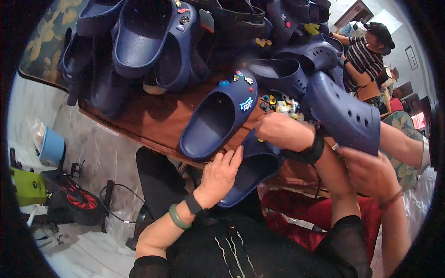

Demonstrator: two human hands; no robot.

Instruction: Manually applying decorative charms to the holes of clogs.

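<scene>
My left hand [221, 173] holds the open heel side of a navy foam clog [254, 167] over my lap. It wears a green bangle and a dark wrist strap. My right hand [278, 130], with a black wristband, curls down over the toe end of the same clog. A speck of yellow shows under its fingers. Just beyond it lies a small heap of coloured shoe charms [278, 104]. Another navy clog [218, 120], with charms on its toe, lies on the brown table [153, 118] beside my left hand.
Several more navy clogs [143, 37] are piled across the back of the table. At my right, another person's hand [371, 171] holds a navy clog [345, 116]. A person in a striped top [364, 58] sits far right. A blue bucket [51, 146] and cables lie on the floor at left.
</scene>
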